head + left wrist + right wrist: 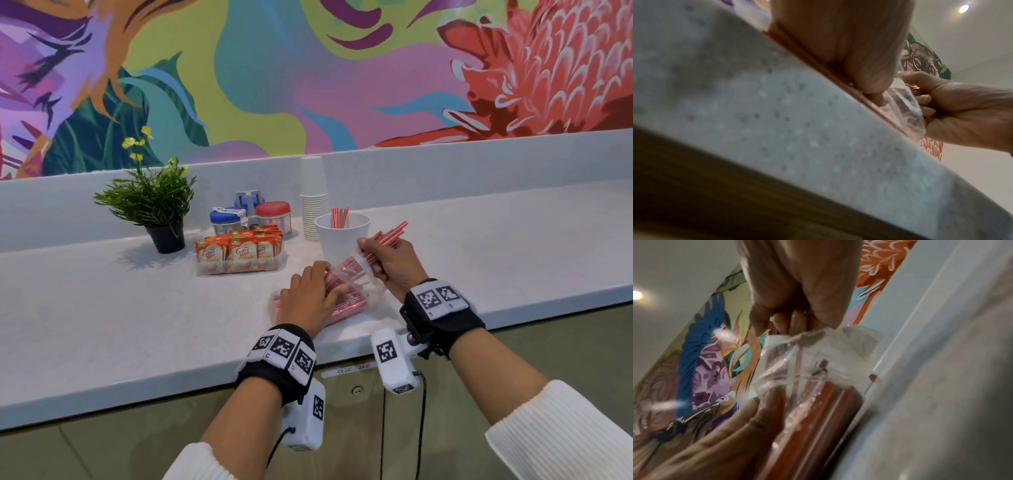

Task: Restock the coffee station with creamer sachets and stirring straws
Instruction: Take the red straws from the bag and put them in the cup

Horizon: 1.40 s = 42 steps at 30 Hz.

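A clear plastic bag of red-and-white stirring straws [342, 291] lies on the pale counter [137, 325] near its front edge. My left hand [308, 298] holds the bag down, fingers curled over it [875, 95]. My right hand [387, 263] grips a bunch of straws [390, 234] drawn partly out of the bag's mouth [818, 350]. Just behind stands a white cup [342, 236] with a few straws upright in it. A clear tray of Coffee-mate creamer sachets [239, 253] sits to the left.
A potted green plant [154, 205] stands at the left, lidded jars in a caddy [253, 212] behind the sachets, and a stack of white paper cups [313, 198] beside the straw cup. A painted mural wall rises behind the counter's backsplash. Cabinet doors [356, 411] lie below the edge.
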Motion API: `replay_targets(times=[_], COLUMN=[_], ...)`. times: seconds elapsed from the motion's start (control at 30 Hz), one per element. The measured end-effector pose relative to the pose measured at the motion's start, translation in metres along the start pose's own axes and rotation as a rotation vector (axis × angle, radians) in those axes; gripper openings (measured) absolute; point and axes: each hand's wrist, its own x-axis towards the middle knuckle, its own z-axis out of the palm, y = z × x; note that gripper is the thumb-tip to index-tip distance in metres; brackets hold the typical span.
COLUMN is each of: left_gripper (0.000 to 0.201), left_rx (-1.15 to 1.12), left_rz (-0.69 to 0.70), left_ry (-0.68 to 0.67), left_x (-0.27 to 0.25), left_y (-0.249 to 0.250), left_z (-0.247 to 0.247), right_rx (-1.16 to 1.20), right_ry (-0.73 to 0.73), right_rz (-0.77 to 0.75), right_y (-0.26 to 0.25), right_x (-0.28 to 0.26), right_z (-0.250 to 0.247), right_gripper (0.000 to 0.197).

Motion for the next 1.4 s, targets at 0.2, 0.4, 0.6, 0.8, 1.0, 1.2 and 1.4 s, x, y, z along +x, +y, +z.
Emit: replay_targets(times=[0.2, 0.4, 0.6, 0.8, 1.0, 1.2, 1.4], left_gripper=[0.026, 0.029, 0.027, 0.028, 0.033, 0.035, 0.050], left_rx=[0.122, 0.174, 0.196, 0.194, 0.022, 0.060, 0.226], left_rz=[-0.013, -0.011, -0.023, -0.030, -0.002, 0.050, 0.007], left_ry=[-0.018, -0.044, -0.063, -0.081, -0.023, -0.083, -0.253], left_x=[0.003, 0.004, 0.003, 0.000, -0.003, -0.004, -0.001], left_y=[-0.002, -0.003, -0.001, 0.002, 0.000, -0.002, 0.000], left_z=[0.000, 0.001, 0.000, -0.003, -0.003, -0.005, -0.004], right_rx=[-0.078, 0.133, -0.019, -0.090, -0.061, -0.005, -0.253], right_ry=[-0.075, 0.181, 0.031, 0.029, 0.210, 0.348, 0.289], right_rz=[-0.089, -0.072, -0.086, -0.160, -0.202, -0.220, -0.256], right_y=[0.002, 0.000, 0.001, 0.004, -0.015, -0.022, -0.019], right_x=[-0.003, 0.011, 0.008, 0.003, 0.017, 0.024, 0.025], right_z=[0.002, 0.009, 0.027, 0.034, 0.039, 0.025, 0.008], right_gripper=[0.019, 0.023, 0.023, 0.035, 0.042, 0.043, 0.039])
